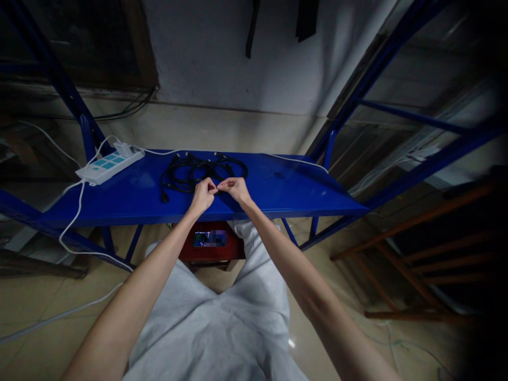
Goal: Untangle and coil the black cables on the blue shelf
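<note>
- Nearest you, your grey trousers [222, 328] spread either side of a red stool [234, 248]; a phone [210, 238] lies on it, long axis left to right, screen lit.
- Above the near edge of the blue shelf [305, 193], your left hand [203, 194] and right hand [236, 189] meet at the fingertips, thumbs and fingers drawn into narrow pinches; you cannot tell what, if anything, is between them.
- Just beyond your hands, the black cables [182, 180] lie on the shelf in overlapping loops, the bundle longest from left to right. Several connector ends sit along its far side; one plug [164, 197] points towards you at the near left. Your left hand hides part of the near loops.
- To the left, a white power strip [109, 165] slants away to the right, a white adapter [123, 150] plugged into its far end.
- A thin white cord [296, 159] runs along the shelf's far edge, before the wall [222, 69].
</note>
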A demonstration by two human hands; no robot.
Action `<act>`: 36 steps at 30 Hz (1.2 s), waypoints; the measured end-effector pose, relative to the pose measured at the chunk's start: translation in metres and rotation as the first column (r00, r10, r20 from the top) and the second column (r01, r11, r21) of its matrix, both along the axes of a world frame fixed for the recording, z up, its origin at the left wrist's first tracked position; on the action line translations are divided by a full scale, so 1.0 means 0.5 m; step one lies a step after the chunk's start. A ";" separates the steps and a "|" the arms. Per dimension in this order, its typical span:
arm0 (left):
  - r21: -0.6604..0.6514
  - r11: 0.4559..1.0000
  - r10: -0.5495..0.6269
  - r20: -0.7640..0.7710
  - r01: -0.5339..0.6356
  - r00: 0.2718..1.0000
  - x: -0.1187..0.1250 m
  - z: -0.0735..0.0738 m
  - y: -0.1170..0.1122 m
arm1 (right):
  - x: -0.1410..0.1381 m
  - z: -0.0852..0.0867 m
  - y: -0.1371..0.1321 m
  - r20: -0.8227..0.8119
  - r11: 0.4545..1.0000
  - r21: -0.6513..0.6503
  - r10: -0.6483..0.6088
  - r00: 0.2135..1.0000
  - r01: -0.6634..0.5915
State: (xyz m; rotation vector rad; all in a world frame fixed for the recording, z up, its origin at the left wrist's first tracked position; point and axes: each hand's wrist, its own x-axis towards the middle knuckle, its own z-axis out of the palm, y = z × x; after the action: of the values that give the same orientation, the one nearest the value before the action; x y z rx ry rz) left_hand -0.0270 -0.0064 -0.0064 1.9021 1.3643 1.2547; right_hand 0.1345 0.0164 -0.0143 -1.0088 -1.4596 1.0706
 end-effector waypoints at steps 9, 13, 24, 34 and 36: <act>0.036 0.998 0.059 -0.018 -0.058 0.998 -0.001 -0.024 0.026 | 0.000 0.000 -0.006 0.025 0.996 0.091 -0.017 1.000 0.014; 0.063 0.997 0.047 -0.059 -0.043 0.997 -0.001 -0.031 0.030 | 0.006 0.001 -0.004 0.149 0.988 0.155 -0.040 0.988 0.017; 0.081 0.996 0.038 -0.017 -0.036 0.999 -0.004 -0.030 0.026 | 0.008 0.004 -0.010 0.294 0.975 0.223 -0.065 0.953 -0.003; 0.000 1.000 0.025 0.129 -0.025 0.991 0.001 -0.007 0.014 | 0.011 0.001 -0.007 0.270 0.972 0.235 -0.039 0.962 -0.026; -0.013 1.000 0.025 0.143 -0.023 0.989 0.001 -0.009 0.014 | 0.011 -0.002 -0.004 0.278 0.974 0.227 -0.057 0.959 -0.008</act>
State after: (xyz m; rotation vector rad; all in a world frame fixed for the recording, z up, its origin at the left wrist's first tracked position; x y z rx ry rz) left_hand -0.0265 0.0006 -0.0110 1.7566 1.3207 1.3638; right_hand 0.1399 0.0142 -0.0154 -1.0420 -1.7518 0.7408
